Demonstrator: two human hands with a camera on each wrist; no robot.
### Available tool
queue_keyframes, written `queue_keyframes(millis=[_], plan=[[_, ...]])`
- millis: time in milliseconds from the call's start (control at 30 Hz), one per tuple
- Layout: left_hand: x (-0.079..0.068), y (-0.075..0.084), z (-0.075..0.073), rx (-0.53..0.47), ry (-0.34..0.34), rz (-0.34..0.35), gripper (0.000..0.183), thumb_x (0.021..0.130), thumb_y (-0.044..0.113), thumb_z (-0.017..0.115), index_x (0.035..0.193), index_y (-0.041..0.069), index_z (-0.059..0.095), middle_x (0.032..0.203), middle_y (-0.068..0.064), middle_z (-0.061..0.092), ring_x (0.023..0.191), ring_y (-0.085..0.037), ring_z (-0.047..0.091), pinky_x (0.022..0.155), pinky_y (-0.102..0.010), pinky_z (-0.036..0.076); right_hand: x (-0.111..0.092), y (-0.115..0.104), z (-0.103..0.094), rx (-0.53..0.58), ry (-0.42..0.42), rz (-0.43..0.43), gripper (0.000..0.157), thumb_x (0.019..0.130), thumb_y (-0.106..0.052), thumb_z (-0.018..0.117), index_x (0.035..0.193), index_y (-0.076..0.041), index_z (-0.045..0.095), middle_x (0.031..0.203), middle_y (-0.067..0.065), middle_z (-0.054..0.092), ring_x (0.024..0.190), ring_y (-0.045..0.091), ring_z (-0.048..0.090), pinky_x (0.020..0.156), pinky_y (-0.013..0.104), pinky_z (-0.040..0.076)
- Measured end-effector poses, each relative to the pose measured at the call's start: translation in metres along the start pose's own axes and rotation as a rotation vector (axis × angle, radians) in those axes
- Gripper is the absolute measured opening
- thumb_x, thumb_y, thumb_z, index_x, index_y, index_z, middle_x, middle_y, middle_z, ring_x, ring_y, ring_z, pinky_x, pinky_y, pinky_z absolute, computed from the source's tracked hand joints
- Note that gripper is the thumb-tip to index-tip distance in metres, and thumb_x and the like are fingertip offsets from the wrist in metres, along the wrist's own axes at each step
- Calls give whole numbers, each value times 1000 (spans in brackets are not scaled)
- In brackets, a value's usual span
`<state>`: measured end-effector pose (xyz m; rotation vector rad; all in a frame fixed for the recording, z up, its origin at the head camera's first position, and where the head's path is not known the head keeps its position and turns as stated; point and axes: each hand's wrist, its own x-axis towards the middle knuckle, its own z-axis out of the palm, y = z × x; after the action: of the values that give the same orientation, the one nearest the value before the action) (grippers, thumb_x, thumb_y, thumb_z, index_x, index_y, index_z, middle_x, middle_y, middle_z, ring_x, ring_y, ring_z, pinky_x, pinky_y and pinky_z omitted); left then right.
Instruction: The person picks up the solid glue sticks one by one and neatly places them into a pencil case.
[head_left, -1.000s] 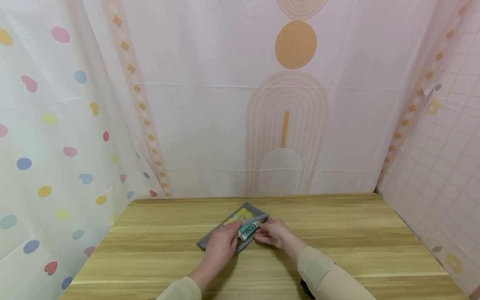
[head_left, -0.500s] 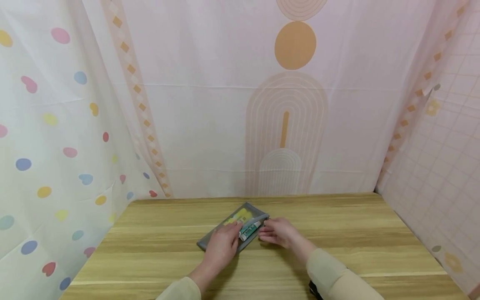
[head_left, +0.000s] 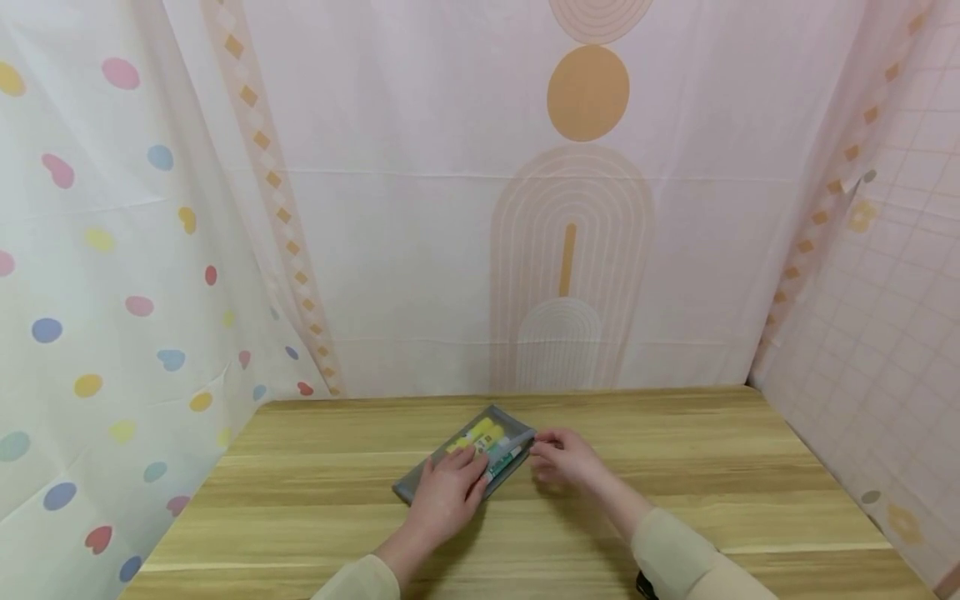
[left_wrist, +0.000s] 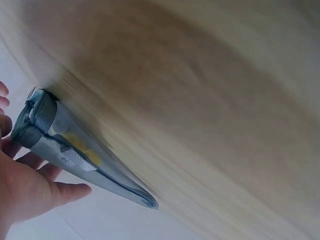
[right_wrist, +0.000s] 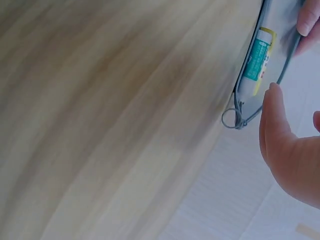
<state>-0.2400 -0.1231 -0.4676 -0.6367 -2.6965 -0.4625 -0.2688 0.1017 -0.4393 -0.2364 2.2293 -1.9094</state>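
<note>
A grey see-through zip pouch [head_left: 420,479] lies slanted on the table, holding yellow glue sticks [head_left: 477,433] and a green-and-white glue stick [right_wrist: 257,57] just inside its open long side. My left hand [head_left: 447,496] lies over the pouch, fingers spread on its top, with thumb and forefinger pinching the edge of the opening. My right hand [head_left: 566,458] is at the pouch's far right corner, holding nothing, its fingertips right at the rim in the right wrist view. The metal ring [right_wrist: 231,118] of the zip hangs free beside it.
A wood-grain table [head_left: 675,467] stretches around the pouch. Behind it hangs a pale patterned curtain [head_left: 412,250], with a dotted curtain [head_left: 112,333] on the left and a checked one [head_left: 885,350] on the right. A black object shows under the right sleeve [head_left: 690,550].
My right hand has drawn back from the green-and-white glue stick to the pouch's corner. That stick now sits further under the pouch's upper side. My left hand has shifted slightly over the pouch.
</note>
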Motion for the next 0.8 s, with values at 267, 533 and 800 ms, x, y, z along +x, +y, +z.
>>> queue_keyframes(millis=[267, 533, 800], plan=[[-2, -1, -2, 21, -88, 14, 30, 96, 25, 65, 122, 12, 71, 135, -19, 59, 125, -43, 52, 95, -77, 34, -11, -2, -13, -133, 8, -107, 39, 99, -7, 57, 127, 19, 49, 109, 27, 62, 101, 42, 63, 81, 45, 58], [-2, -3, -2, 52, -134, 12, 30, 95, 28, 65, 121, 15, 72, 135, -17, 59, 127, -44, 50, 95, -77, 33, -18, -4, -31, -294, 75, -174, 33, 98, -6, 58, 124, 14, 55, 108, 21, 65, 97, 32, 64, 81, 44, 58], [-5, -3, -6, 60, -155, 13, 31, 96, 29, 63, 122, 15, 71, 136, -17, 58, 129, -44, 48, 98, -76, 33, -30, -2, -49, -644, 151, -296, 28, 94, -5, 64, 119, 8, 62, 112, 18, 68, 97, 32, 67, 87, 46, 54]])
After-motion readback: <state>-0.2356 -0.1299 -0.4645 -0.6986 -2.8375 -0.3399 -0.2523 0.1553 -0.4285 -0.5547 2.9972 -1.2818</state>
